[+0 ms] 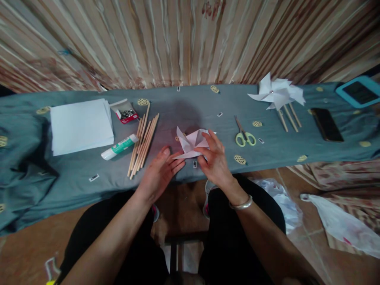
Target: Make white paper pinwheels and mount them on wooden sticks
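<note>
A white paper pinwheel (192,141) with folded blades is held up over the cloth near the table's front edge. My right hand (214,158) grips its right side between thumb and fingers. My left hand (160,172) is open, palm up, its fingertips under or against the pinwheel's lower left point. To the left lie several wooden sticks (144,144) and a green and white glue stick (119,147). Scissors (245,136) with light green handles rest to the right.
A stack of white paper (81,126) and an open red box of small metal pieces (126,113) are at the left. Finished-looking pinwheels on sticks (277,93), a dark phone (327,124) and a blue-framed tablet (359,92) lie at the right. A curtain (178,43) hangs behind.
</note>
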A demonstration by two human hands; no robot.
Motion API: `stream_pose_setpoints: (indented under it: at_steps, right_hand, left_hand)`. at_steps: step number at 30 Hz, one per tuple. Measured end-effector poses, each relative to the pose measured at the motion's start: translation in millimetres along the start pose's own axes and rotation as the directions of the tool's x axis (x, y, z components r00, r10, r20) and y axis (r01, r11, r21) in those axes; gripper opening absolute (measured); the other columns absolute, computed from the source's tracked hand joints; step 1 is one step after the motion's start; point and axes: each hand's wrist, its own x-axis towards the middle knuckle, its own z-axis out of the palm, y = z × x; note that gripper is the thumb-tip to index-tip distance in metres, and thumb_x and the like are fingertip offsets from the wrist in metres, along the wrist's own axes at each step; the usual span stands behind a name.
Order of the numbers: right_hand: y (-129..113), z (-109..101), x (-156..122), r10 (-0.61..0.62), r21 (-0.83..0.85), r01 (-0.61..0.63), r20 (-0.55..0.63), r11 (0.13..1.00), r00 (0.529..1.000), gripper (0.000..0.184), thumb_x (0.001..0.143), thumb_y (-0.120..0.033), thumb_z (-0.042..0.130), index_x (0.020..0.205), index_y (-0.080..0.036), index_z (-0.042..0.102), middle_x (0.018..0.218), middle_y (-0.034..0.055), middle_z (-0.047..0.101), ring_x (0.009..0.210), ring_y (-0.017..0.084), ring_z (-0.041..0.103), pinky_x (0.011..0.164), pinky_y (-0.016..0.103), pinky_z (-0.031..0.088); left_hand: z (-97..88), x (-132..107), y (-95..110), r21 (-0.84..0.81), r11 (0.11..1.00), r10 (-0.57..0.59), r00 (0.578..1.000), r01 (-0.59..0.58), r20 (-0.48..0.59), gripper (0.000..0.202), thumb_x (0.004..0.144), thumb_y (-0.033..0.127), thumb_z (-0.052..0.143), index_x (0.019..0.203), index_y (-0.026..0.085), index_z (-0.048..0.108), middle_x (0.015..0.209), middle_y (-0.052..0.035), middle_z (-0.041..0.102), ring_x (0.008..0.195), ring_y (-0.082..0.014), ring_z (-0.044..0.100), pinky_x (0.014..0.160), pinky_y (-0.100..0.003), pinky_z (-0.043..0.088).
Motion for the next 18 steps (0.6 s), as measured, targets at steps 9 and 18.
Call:
stream_pose_setpoints:
  at_steps: [9, 18]
  right_hand:
    - [-10, 0, -6, -0.059, 0.03, 0.06, -0.01, 0.998, 0.998, 0.027, 0.086, -0.011, 0.049, 0.099, -0.022, 0.07, 0.147, 0.007, 0.045, 0.144, 0.027, 0.028, 0.108, 0.05, 0.036]
    - [-27, -19, -12, -0.19, -0.084, 0.192, 0.031, 0.978, 0.981, 0.036, 0.083, -0.016, 0.055, 0.119, -0.019, 0.058, 0.153, 0.0152, 0.033, 0.147, 0.032, 0.019, 0.108, 0.053, 0.032]
  left_hand:
    - [11.2, 8, -2, -0.029, 0.998, -0.047, 0.991, 0.051, 0.124, 0.044, 0.082, 0.051, 0.063, 0.114, 0.02, 0.061, 0.107, -0.0077, 0.072, 0.096, -0.0211, 0.069, 0.087, -0.032, 0.054]
    - [6.5, -1, 5, 0.071, 0.996, 0.044, 0.992, -0.052, 0.121, 0.046, 0.075, 0.05, 0.069, 0.105, 0.015, 0.067, 0.099, -0.0103, 0.075, 0.1, -0.029, 0.068, 0.083, -0.036, 0.054]
